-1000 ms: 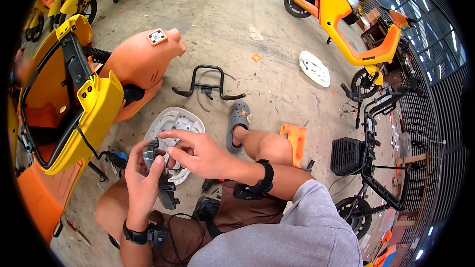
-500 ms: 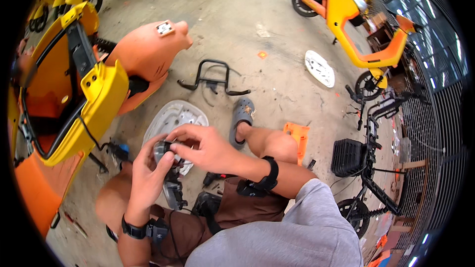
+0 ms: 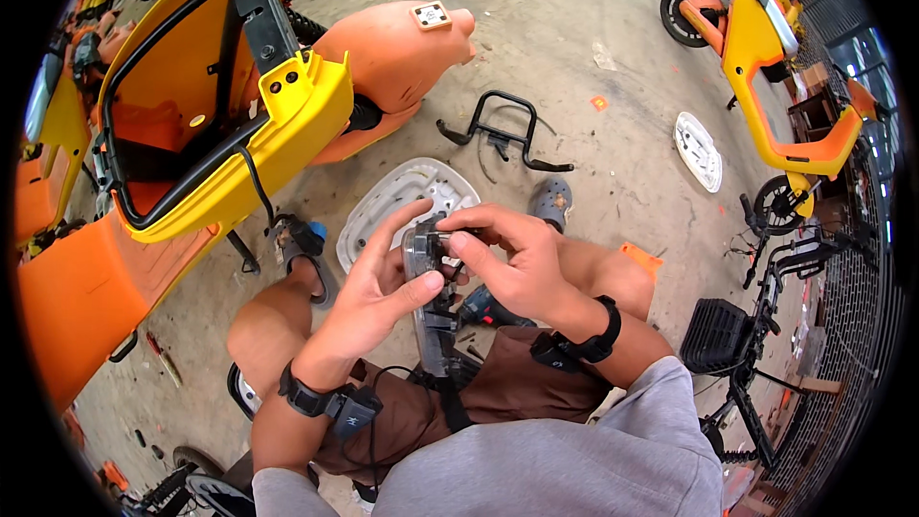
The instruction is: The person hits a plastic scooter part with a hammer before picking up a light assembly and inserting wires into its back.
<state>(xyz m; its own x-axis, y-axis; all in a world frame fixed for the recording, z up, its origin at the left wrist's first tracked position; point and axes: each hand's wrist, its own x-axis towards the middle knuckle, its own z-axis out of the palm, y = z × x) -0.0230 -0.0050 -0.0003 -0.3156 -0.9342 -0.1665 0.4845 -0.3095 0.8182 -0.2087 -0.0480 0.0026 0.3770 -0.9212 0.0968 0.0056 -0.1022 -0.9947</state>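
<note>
Held above my lap is a long part of clear and black plastic (image 3: 436, 325), which looks like a vehicle lamp housing. My left hand (image 3: 371, 299) grips its upper half, thumb across the near face and fingers behind. My right hand (image 3: 522, 263) is at the upper end, its thumb and forefinger pinched together against the part. Whatever sits between those fingertips is small and dark, too small to name. Below the right hand a power drill (image 3: 486, 308) lies on the floor between my legs, partly hidden.
A yellow and orange scooter body (image 3: 325, 120) stands close at left. Ahead lie a white plastic panel (image 3: 359, 220) and a black tubular bracket (image 3: 507, 148); a second white panel (image 3: 699, 153) is farther right. A black frame with a basket (image 3: 716, 335) stands at right, a screwdriver (image 3: 165, 361) at left.
My view has turned left, so the surroundings appear shifted right. The lamp housing is now held more upright, and the right fingers have moved to its upper right side.
</note>
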